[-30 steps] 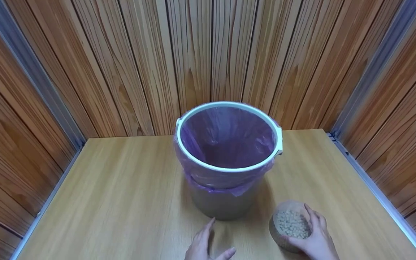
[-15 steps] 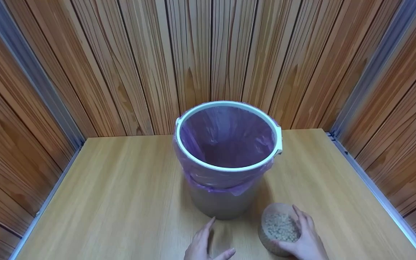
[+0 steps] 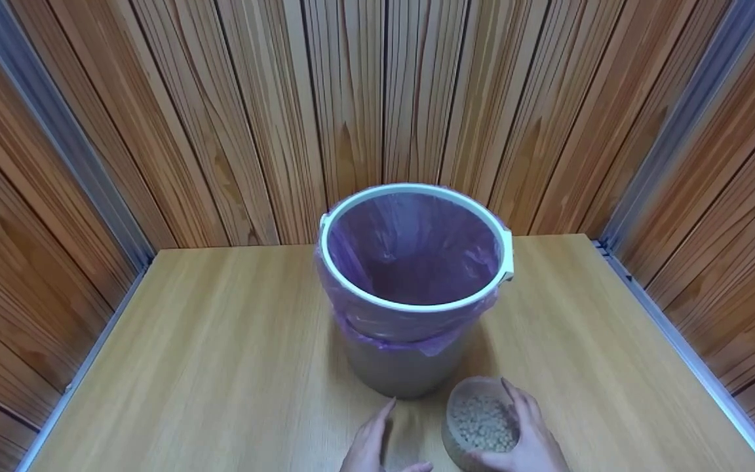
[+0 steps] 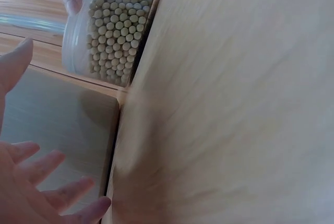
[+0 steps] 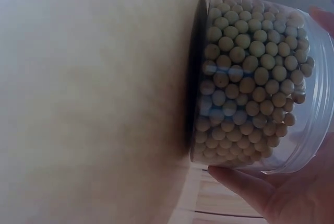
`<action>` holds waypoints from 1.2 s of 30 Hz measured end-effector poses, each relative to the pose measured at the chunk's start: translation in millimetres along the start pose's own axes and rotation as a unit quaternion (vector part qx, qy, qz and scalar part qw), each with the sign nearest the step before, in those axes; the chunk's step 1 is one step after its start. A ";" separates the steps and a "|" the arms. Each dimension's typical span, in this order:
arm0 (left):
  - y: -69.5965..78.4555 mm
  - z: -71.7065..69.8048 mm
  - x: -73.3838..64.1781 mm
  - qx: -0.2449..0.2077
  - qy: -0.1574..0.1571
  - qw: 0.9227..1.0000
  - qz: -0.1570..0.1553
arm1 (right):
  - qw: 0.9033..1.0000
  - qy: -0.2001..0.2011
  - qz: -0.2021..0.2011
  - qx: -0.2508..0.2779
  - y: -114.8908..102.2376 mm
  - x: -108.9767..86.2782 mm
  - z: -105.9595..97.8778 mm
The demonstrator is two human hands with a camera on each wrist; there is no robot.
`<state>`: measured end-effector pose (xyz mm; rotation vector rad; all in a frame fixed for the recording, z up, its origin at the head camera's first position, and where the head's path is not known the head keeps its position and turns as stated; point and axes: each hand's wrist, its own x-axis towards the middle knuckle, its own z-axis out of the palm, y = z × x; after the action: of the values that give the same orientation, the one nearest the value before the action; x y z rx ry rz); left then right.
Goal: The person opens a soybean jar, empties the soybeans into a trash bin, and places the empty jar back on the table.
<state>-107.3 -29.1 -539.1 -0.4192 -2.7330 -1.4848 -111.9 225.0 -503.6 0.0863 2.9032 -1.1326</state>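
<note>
My right hand [image 3: 528, 436] grips a clear plastic jar [image 5: 308, 104] by its side, fingers and thumb around the open rim. The jar is largely filled with small round beige balls [image 5: 250, 78]. It stands upright, its base right at the tabletop in both wrist views. My left hand [image 3: 369, 446] is at the front centre, fingers spread and holding nothing, fingertips close to the foot of a grey bin [image 3: 404, 370]. The bin has a purple bag [image 3: 410, 328] folded over its lip and a white ring [image 3: 417, 306] around the top.
The wooden table [image 3: 187, 367] carries the bin near its middle. Wood-panelled walls [image 3: 345, 98] enclose the back and both sides. A metal rail [image 3: 692, 351] runs along the table's right edge, with another on the left.
My right hand has moved the jar to the left and slightly toward me, closer to my left hand. The left hand has barely shifted; the bin has stayed in place.
</note>
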 end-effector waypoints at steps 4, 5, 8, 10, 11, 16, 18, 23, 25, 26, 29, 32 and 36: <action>-11.0 0.9 4.5 0.037 -0.001 0.995 0.094 | 1.000 -0.005 0.000 0.000 -6.6 -3.0 3.9; -13.1 0.9 5.8 0.045 -0.001 0.993 0.111 | 1.000 -0.008 0.005 -0.004 -8.5 -3.7 4.8; -17.0 0.7 9.4 0.058 -0.006 0.988 0.140 | 1.000 -0.009 0.001 -0.008 -12.5 -5.9 8.7; -17.0 0.7 10.4 0.055 -0.014 0.989 0.136 | 1.000 -0.006 -0.016 -0.012 -13.9 -7.0 11.9; -17.1 0.6 10.5 0.055 -0.017 0.989 0.137 | 0.999 0.000 -0.030 -0.013 -14.2 -7.3 13.9; -18.5 1.8 9.3 0.044 -0.030 0.988 0.143 | 0.995 0.019 -0.096 -0.010 -15.8 -8.8 22.4; -19.9 3.1 8.7 0.046 -0.025 0.986 0.156 | 0.995 0.014 -0.097 -0.004 -18.1 -9.8 24.7; -21.8 7.0 8.2 0.052 -0.014 0.985 0.164 | 0.996 -0.020 -0.082 0.015 -24.7 -12.3 28.8; -21.9 8.7 8.2 0.045 -0.015 0.986 0.161 | 0.995 -0.027 -0.091 0.018 -26.0 -12.1 30.8; -22.2 9.7 8.0 0.044 -0.013 0.986 0.161 | 0.995 -0.027 -0.096 0.018 -26.4 -11.8 32.0; -22.8 12.2 8.7 0.033 -0.012 0.987 0.155 | 0.993 -0.024 -0.117 0.014 -27.1 -10.3 35.7; -24.1 13.5 10.1 0.010 -0.015 0.989 0.144 | 0.990 -0.024 -0.140 0.008 -27.8 -9.0 38.8; -23.8 13.2 9.7 -0.026 -0.025 0.994 0.104 | 0.987 -0.026 -0.161 -0.003 -26.3 -7.3 41.9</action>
<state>-120.6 -28.3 -564.7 -0.7274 -2.5956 -1.5124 -106.1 177.0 -516.3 -0.4218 2.9446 -1.1429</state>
